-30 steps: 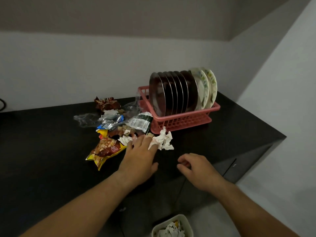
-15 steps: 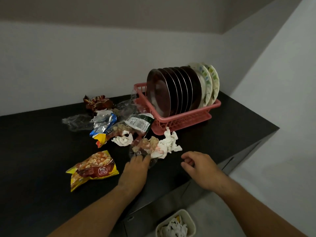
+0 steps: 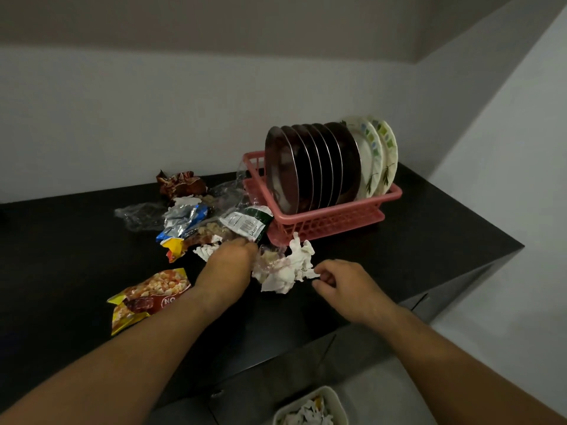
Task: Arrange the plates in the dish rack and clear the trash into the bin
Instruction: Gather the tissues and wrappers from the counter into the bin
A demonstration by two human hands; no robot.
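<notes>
Spillage worries me: my left hand (image 3: 228, 266) curls round the white tissue-and-clear-plastic wad (image 3: 287, 269) at seven o'clock of the pink plastic dish rack (image 3: 331, 216), and I cannot tell whether my right hand (image 3: 342, 285) beside it pinches anything, so bits could miss the white bin (image 3: 336, 397).

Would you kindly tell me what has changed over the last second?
The left hand swept the yellow snack packet out of the trash pile toward the person, then reached back beside the crumpled tissue. The right hand closed in on it. The plates and dish rack stayed put.
</notes>
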